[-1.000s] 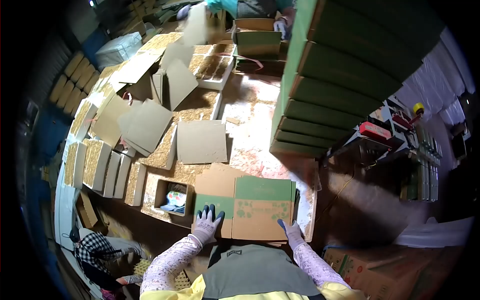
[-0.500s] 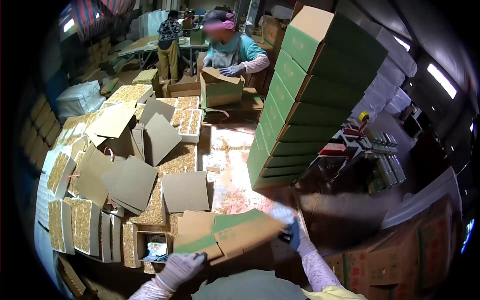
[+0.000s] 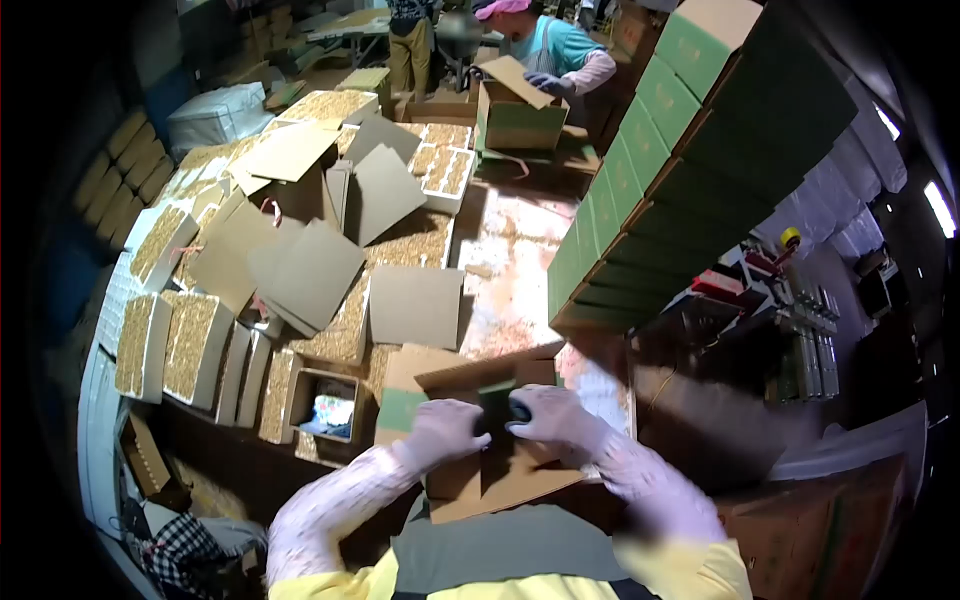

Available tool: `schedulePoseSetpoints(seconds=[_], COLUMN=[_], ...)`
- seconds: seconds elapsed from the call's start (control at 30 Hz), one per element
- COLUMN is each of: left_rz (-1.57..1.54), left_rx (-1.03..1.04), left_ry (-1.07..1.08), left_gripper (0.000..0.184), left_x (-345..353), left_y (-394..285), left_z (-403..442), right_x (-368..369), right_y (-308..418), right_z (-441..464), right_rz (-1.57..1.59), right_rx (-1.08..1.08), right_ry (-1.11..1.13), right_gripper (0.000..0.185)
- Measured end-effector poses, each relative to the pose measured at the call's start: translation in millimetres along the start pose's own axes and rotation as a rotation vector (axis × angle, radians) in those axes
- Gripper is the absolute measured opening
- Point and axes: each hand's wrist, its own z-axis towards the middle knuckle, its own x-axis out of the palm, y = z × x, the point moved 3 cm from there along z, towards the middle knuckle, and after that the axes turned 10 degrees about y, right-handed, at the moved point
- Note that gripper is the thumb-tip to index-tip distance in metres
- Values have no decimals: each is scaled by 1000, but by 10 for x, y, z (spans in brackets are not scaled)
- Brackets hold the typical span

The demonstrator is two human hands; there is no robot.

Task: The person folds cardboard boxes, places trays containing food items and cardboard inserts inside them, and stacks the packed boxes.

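A partly opened cardboard box (image 3: 500, 465) is held close in front of me, its brown flaps spread and its inside dark. My left hand (image 3: 447, 432), in a pale glove with dark fingertips, has its fingers bent round a flap on the box's left side. Across from it, my right hand (image 3: 555, 415) is curled over the right flaps. Beneath the box, to the left, lies a flat green and brown cardboard piece (image 3: 403, 395). A small open box (image 3: 325, 404) with colourful packets inside stands farther left.
Tall green boxes (image 3: 640, 170) rise at the right. Grey cardboard sheets (image 3: 415, 305) lie over white trays of straw-coloured material (image 3: 190, 345). A co-worker (image 3: 560, 50) handles another box (image 3: 520, 115) across the table. A person in checked cloth (image 3: 180, 550) is at the lower left.
The flat folded cardboard has been lifted and opened into a box shape. Both my hands have moved inward onto its flaps. The view has tilted up, then partly back down.
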Motion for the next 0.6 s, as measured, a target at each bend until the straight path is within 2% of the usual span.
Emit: schedulePoseSetpoints(seconds=[0.03, 0.1, 0.13, 0.17, 0.23, 0.27, 0.3, 0.37, 0.4, 0.43, 0.47, 0.5, 0.53, 0.57, 0.6], left_rz=[100, 331, 566, 768, 634, 710, 785, 430, 79, -3, 46, 99, 285, 469, 327], left_rx=[30, 101, 327, 553, 423, 362, 295, 102, 110, 38, 56, 74, 153, 222, 233], left_ry=[265, 406, 5, -391, -412, -505, -602, -330, -405, -380, -275, -159, -288, -415, -264], left_gripper=[35, 25, 27, 35, 61, 72, 84, 84, 96, 99, 98, 97, 98, 99, 94], left_x=[375, 578, 322, 105, -283, -354, -377, -496, -567, -508, -391, -192, 303, 706, 536], left_y=[89, 200, 152, 59, 12, 65, 97, -40, -102, -212, -445, -627, -579, -481, -486], left_z=[272, 455, 442, 324, 453, 641, 806, 887, 785, 607, 418, 213, 140, 106, 10], right_x=[348, 299, 207, 94, 118, 285, 383, 574, 1034, 988, 854, 891, 929, 942, 947], right_y=[-247, -591, -699, -625, -501, -515, -550, -676, -1074, -1057, -952, -986, -1018, -1113, -1121], right_z=[185, 57, -123, -329, -680, -759, -778, -746, -644, -533, -403, -347, -294, -293, -375], right_rz=[-44, 148, 2, -422, -583, -566, -288, 352, 798, 894, 994, 949, 902, 1206, 1544], right_rx=[-12, -367, -358, -436, -335, -214, -153, -41, 9, 183, 365, 353, 343, 380, 311], right_ry=[312, 277, 146, 109, 160, 275, 234, 83, -320, -393, -465, -517, -568, -264, -382], right_gripper=[35, 28, 24, 33, 47, 59, 64, 75, 80, 78, 76, 76, 77, 67, 60])
